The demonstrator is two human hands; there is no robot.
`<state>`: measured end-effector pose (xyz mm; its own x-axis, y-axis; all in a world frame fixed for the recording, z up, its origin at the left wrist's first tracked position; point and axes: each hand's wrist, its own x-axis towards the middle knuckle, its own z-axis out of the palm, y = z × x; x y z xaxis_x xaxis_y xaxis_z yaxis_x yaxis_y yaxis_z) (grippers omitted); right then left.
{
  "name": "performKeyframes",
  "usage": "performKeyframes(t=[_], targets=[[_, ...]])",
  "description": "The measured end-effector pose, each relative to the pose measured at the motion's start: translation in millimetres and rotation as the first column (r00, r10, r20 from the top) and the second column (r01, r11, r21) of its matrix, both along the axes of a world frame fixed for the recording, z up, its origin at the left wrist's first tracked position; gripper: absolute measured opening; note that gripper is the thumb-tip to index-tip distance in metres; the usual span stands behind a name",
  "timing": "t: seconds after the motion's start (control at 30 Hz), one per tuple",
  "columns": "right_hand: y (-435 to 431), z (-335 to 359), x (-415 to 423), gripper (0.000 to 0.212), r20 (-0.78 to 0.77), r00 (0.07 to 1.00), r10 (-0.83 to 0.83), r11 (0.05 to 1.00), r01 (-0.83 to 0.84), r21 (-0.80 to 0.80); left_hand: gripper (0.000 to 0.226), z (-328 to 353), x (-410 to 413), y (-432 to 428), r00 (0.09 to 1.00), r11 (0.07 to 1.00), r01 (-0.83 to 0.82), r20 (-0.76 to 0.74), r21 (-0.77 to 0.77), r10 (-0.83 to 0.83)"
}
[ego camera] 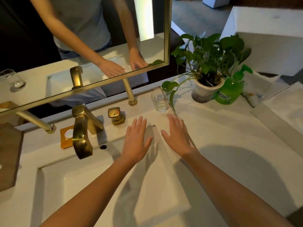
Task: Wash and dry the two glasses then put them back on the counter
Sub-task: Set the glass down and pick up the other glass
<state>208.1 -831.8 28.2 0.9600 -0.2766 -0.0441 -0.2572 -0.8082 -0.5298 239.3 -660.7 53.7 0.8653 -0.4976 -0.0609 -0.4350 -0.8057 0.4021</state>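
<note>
left hand (136, 140) and right hand (177, 136) both flat, fingers straight and apart, gripping nothing, over the counter (229, 136). one glass (159, 100) upright on counter at 11 o'clock from right hand, not touching.

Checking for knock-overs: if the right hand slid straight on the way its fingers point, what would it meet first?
Most likely the clear glass standing on the counter just beyond the right hand; depth is hard to judge.
</note>
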Motion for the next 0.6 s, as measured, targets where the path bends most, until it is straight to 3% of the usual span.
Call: performKeyframes(t=[0.23,0.4,0.6], targets=[[56.7,10.8,-57.1,0.062,-0.155,0.914,0.374,0.889,-0.401,-0.221,0.083,-15.4,-66.6,71.9,0.996,0.982,-0.085,-0.002,0.169,0.086],[102.6,14.2,-80.4,0.065,-0.217,0.851,0.477,0.825,-0.519,-0.223,0.100,-21.0,-99.6,127.2,0.984,0.968,-0.172,-0.012,0.180,0.177],[158.2,9.5,-91.1,0.068,-0.222,0.775,0.592,0.749,-0.630,-0.204,0.100,-26.6,-133.1,184.3,0.961,0.939,-0.265,-0.025,0.217,0.277]])
